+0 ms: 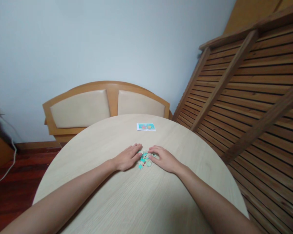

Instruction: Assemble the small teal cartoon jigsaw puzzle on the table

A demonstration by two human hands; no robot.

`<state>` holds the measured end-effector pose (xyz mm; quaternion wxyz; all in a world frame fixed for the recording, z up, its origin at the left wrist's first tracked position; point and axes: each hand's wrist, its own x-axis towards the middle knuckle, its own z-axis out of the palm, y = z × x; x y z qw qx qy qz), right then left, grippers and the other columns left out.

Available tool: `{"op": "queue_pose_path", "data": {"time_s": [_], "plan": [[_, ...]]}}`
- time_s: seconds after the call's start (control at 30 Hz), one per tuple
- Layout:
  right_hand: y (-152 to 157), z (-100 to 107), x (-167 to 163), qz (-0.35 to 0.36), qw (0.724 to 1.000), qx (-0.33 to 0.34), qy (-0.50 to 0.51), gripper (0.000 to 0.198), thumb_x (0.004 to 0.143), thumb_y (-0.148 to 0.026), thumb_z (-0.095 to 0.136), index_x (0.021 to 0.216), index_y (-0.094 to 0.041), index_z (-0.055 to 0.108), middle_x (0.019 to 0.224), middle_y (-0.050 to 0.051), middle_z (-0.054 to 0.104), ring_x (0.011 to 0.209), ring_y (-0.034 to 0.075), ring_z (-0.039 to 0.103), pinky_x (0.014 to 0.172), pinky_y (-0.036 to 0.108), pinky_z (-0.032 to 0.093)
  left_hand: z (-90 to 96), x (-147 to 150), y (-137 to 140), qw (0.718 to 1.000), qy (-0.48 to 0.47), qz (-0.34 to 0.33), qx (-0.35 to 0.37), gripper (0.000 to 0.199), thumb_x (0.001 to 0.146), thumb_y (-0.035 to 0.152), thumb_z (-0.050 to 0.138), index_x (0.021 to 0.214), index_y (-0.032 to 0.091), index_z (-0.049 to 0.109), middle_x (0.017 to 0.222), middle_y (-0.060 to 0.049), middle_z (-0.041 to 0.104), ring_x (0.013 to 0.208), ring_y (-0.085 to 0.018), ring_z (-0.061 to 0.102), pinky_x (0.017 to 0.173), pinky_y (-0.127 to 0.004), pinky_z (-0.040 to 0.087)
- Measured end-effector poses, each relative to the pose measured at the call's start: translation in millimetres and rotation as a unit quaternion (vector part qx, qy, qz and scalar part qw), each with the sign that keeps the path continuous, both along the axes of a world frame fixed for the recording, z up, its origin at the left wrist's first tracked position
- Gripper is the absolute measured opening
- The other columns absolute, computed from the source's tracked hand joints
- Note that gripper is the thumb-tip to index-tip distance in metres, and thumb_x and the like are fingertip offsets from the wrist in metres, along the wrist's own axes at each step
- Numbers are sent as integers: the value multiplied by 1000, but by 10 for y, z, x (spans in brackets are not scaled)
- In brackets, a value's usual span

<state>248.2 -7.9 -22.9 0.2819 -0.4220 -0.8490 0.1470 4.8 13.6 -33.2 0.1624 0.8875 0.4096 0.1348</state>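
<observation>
Between my two hands lies a small heap of jigsaw puzzle pieces [145,158], turquoise, pale and a few reddish, on the round wooden table [127,201]. My left hand [128,158] rests palm down at the heap's left edge, fingers stretched out and touching it. On the right side, my right hand [164,158] curves around the heap with fingers apart, its fingertips at the pieces. Neither hand grips anything that I can see. Some pieces are partly hidden under the fingertips.
A small picture card [146,126] with cartoon figures on turquoise lies beyond the heap. Behind the table stands a wooden headboard [112,97] with cream panels. A slatted wooden frame [234,87] leans at the right. A white cable [14,152] hangs at the left.
</observation>
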Motion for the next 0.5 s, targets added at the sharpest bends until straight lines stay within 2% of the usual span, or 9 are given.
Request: {"op": "queue_pose_path", "data": {"time_s": [0.13, 0.23, 0.33, 0.5], "plan": [[-24, 40, -37, -10, 1000, 1, -4, 22, 94, -33, 55, 102, -21, 72, 107, 7, 72, 102, 22, 65, 94, 35, 48, 50, 64, -76, 998, -58, -20, 6, 48, 102, 40, 31, 143, 19, 45, 148, -8, 49, 138, -21, 43, 116, -34, 33], [-8, 50, -28, -38, 999, 3, -7, 26, 96, -33, 50, 98, -21, 73, 101, 7, 73, 96, 21, 66, 90, 33, 49, 73, 65, -64, 995, -94, -25, 28, 38, 101, 35, 35, 125, 21, 60, 133, -5, 62, 122, -19, 58, 107, -31, 43], [39, 16, 3, -90, 996, 11, -13, 29, 97, -33, 48, 95, -20, 73, 97, 7, 74, 93, 21, 66, 87, 33, 48, 87, 78, -54, 993, -103, -15, 49, 33, 99, 30, 39, 111, 19, 68, 121, -6, 68, 112, -19, 62, 103, -30, 46], [127, -89, 53, -157, 987, 27, -7, 23, 93, -32, 54, 86, -19, 71, 91, 7, 71, 92, 22, 63, 86, 34, 46, 78, 118, -76, 992, -104, 27, 60, 28, 95, 29, 46, 105, 20, 70, 110, -6, 71, 103, -21, 64, 96, -31, 49]]}}
